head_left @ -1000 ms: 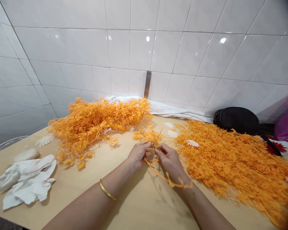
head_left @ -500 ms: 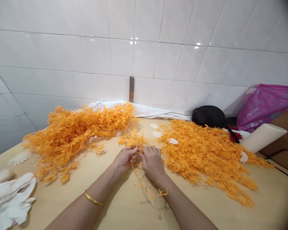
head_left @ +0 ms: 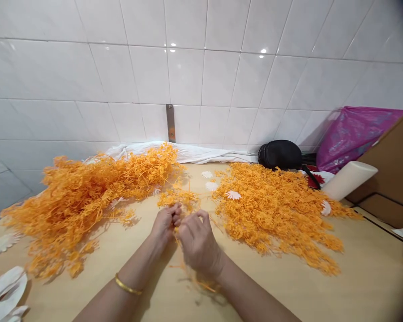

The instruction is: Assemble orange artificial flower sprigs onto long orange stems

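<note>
Pinched in my left hand [head_left: 166, 223] is an orange sprig [head_left: 177, 197], its branching top spreading beyond the fingers and its thin stems trailing down toward me. Close beside it, my right hand [head_left: 199, 241] is closed on the lower part of the sprig's stems; the fingertips are partly hidden behind the hand. Loose stem ends [head_left: 204, 286] hang blurred under the right wrist. A tall heap of orange dried-looking sprigs [head_left: 97, 188] lies to the left of my hands. On the right, a flatter spread of similar orange sprigs [head_left: 275, 210] covers the table.
White petal-shaped pieces [head_left: 233, 195] lie among the sprigs. A white cloth [head_left: 208, 155] runs along the tiled wall. At the right are a black pouch [head_left: 280, 154], a purple plastic bag [head_left: 356, 134], a cream roll [head_left: 351, 180] and a cardboard box [head_left: 386, 174]. White scraps [head_left: 6, 290] lie front left.
My right hand has drawn down toward me along the stems and turned, with its knuckles raised. My left hand keeps its pinch. The whole view has shifted slightly to the right.
</note>
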`<state>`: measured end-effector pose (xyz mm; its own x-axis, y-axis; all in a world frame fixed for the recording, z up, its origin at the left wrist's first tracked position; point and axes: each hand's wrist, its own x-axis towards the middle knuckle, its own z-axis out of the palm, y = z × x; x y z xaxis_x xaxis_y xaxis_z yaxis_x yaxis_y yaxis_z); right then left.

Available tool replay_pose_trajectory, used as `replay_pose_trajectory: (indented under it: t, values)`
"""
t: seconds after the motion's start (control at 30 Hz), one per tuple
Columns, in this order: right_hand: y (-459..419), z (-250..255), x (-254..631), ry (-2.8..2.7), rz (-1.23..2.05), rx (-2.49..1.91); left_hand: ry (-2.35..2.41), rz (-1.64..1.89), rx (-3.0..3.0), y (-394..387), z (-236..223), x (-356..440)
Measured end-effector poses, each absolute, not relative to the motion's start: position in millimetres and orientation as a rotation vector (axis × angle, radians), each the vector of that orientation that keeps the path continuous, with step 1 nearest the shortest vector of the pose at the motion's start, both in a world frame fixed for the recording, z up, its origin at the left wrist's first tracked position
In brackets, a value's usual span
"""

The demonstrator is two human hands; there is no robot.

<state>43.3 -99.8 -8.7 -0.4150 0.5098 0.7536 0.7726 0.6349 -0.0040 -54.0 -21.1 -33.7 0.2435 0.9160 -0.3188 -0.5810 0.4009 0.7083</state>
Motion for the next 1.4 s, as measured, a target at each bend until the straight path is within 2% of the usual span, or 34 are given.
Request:
replay_pose_trajectory:
  t: [0.13, 0.33, 0.43, 0.73, 0.9, 1.07, 1.2, 1.4]
  values:
    - [-121.0, 18.6, 55.9, -2.072, -0.439, -0.980, 0.854, 1.115, 0.611, -25.7, -18.7, -66.0]
    - [-135.4, 9.7, 162.2, -1.837, -0.617, -1.943, 0.917, 1.049, 0.746, -42.8, -13.9, -76.2]
    - [-149.5, -11.2, 190.9, -1.850, -0.741, -2.145, 0.969, 1.087, 0.785, -45.9, -17.3, -87.9]
    - [-143.8, -32.5, 139.0, -2.126, -0.673, -1.721, 1.259, 1.299, 0.968, -62.8, 0.4, -130.8]
    - [-125.5, -44.9, 143.5, -2.161, -0.716, -1.817, 1.194, 1.252, 1.015, -74.9, 12.9, -144.7]
    - [-130.6, -34.8, 139.1, -2.091, -0.734, -1.837, 1.155, 1.188, 1.018, -74.3, 8.6, -132.0]
    - [-136.7, -19.6, 125.5, -1.994, -0.580, -1.698, 1.094, 1.166, 1.126, -69.8, 5.6, -114.5]
    - [-113.3, 1.2, 106.9, -1.773, -0.160, -1.332, 0.948, 1.019, 1.122, -55.1, 5.3, -89.7]
